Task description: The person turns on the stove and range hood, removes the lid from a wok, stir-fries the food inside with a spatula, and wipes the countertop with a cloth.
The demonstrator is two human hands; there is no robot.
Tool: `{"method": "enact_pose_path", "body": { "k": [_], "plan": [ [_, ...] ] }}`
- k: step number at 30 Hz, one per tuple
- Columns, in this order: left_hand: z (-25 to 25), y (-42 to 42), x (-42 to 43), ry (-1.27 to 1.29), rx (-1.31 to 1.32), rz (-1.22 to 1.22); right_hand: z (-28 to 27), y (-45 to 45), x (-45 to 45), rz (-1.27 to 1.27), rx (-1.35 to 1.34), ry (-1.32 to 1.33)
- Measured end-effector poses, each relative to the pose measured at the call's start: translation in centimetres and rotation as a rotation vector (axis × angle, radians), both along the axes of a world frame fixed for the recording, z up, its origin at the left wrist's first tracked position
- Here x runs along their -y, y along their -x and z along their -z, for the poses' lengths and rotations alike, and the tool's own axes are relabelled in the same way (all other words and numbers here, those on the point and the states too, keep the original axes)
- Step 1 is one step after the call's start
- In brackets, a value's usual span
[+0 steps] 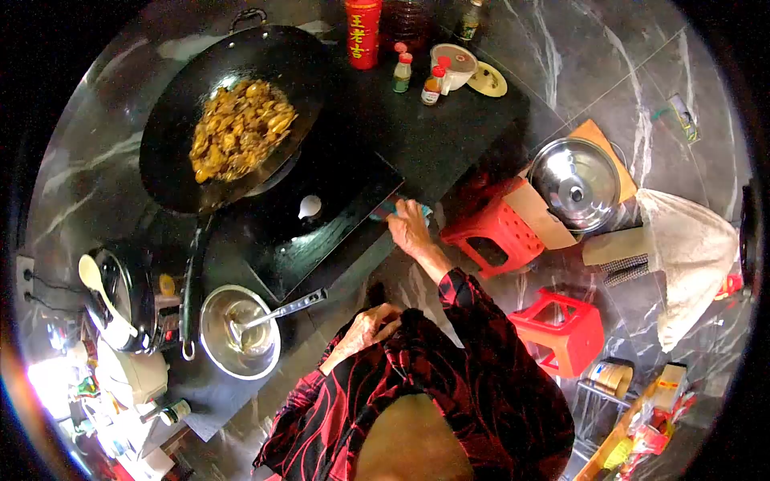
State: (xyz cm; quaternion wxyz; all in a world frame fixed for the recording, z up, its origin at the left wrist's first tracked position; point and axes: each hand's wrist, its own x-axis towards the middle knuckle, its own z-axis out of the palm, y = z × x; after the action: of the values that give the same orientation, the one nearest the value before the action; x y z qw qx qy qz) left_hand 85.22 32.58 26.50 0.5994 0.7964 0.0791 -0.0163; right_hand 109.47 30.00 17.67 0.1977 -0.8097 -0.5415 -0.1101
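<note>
My right hand [410,230] reaches out to the edge of the dark counter. Its fingers are closed on a bluish-green cloth [426,213], which is pressed against the counter edge beside the black cooktop [337,216]. My left hand [370,327] rests in front of my body, against the red and black patterned shirt [489,369]. Its fingers are curled, and whatever they may hold is hidden. On the cooktop sits a large black wok [172,136] with browned, glossy chunks of food [241,132]. A white knob [310,207] stands near the cooktop's front.
A metal bowl [210,353] with a ladle [281,311] stands left. Two small sauce bottles [403,74], a red can [362,36] and a white cup [455,68] are at the back. Red stools [501,232] and a glass lid [576,180] are to the right.
</note>
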Motion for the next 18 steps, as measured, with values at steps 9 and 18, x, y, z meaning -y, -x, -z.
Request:
{"method": "enact_pose_path", "body": {
  "k": [9, 18],
  "plan": [
    [-0.3, -7.1, -0.5, 0.005, -0.014, -0.156, -0.6, -13.8, -0.3, 0.188, 0.023, -0.066],
    [-0.1, -18.9, 0.8, 0.007, -0.049, -0.415, 1.6, -33.4, 5.8, 0.411, 0.132, -0.044]
  ]
}}
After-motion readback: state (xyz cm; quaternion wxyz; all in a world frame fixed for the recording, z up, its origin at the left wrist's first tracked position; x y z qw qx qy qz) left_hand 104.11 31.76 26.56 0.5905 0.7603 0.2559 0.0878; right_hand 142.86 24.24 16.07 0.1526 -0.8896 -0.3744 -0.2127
